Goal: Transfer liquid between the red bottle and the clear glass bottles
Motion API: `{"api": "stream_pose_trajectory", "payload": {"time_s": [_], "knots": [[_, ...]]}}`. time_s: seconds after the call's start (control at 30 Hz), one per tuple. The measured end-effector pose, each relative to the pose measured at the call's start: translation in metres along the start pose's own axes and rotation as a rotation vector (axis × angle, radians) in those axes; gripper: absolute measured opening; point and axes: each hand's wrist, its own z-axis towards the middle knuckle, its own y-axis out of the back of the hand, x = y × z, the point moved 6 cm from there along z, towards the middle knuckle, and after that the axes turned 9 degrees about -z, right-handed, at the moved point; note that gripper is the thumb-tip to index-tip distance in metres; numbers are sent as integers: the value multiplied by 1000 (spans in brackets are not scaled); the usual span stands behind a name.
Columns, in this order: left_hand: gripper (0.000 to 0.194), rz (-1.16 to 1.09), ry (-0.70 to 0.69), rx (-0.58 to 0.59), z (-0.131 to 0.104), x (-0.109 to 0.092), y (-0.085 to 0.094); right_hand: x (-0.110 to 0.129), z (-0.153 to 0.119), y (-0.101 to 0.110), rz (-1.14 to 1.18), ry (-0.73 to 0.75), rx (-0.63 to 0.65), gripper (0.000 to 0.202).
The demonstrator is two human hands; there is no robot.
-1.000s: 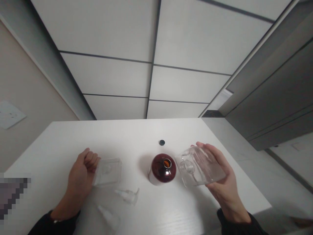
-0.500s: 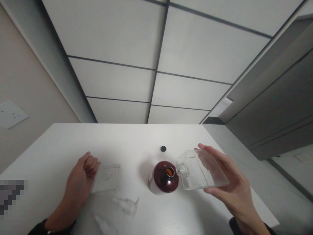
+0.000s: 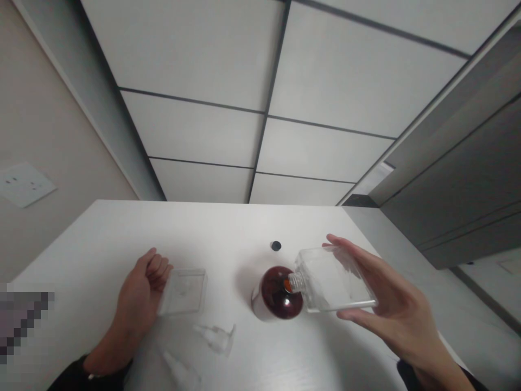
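Note:
My right hand (image 3: pixel 401 304) grips a clear, flat-sided square bottle (image 3: pixel 340 279) between thumb and fingers, tilted on its side with its threaded neck pointing left. That neck lies over the open mouth of a dark reddish-brown round bottle (image 3: pixel 280 304), which stands upright with a pale label on its side. Whether the two rims touch I cannot tell. My left hand (image 3: pixel 142 288) rests on the table, fingers curled into a loose fist, against or just beside a second clear square container (image 3: pixel 186 293). Nothing shows inside that fist.
A small black cap (image 3: pixel 276 246) lies behind the brown bottle. Toward the front left are a clear pump-like dispenser top (image 3: pixel 217 338) and another clear pointed piece (image 3: pixel 181 372). All of it is on a white table (image 3: pixel 211 222) against a panelled surface. A wall socket (image 3: pixel 25 184) is at left.
The clear bottle's neck has shifted from beside the brown bottle's mouth to over it. The bottle has turned slightly in my right hand. My left hand stays by the clear container.

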Motion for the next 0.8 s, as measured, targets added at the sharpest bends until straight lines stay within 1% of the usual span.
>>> {"api": "stream_pose_trajectory", "payload": {"time_s": [0.13, 0.23, 0.6, 0.8], "knots": [[56, -6, -4, -10, 0, 0, 0, 8, 5, 0, -39, 21, 50, 76], [55, -7, 12, -7, -2, 0, -1, 9, 6, 1, -66, 26, 70, 76], [56, -15, 19, -11, -3, -2, -3, 17, 10, 6, -173, 58, 104, 77], [57, -17, 17, -4, -2, -1, -4, 25, 15, 11, -280, 98, 128, 76]]}}
